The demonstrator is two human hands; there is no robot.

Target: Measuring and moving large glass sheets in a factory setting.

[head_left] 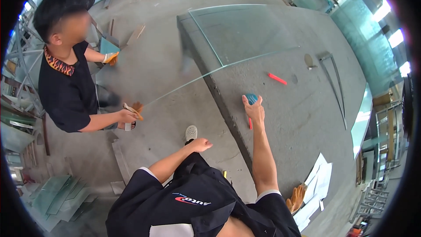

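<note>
My right hand (255, 109) reaches over the grey worktable with its fingers wrapped round a small, rounded teal-blue object (251, 98); its exact kind is not clear. Just below that hand a red stick (250, 123) lies partly hidden. Another red stick (277, 78) rests farther off to the right. My left hand (201, 145) hangs in front of my body, fingers curled closed, with nothing visible in it. Beyond my hands, a large clear glass sheet (239, 35) spans the table's far left part and sticks out past its edge.
At the left a co-worker's gloved hand (134, 110) is at the glass's near corner. A thin metal frame (335, 85) lies on the table's right. White papers (316, 184) and an orange glove (297, 198) lie near my right arm. Glass offcuts (59, 195) are piled lower left.
</note>
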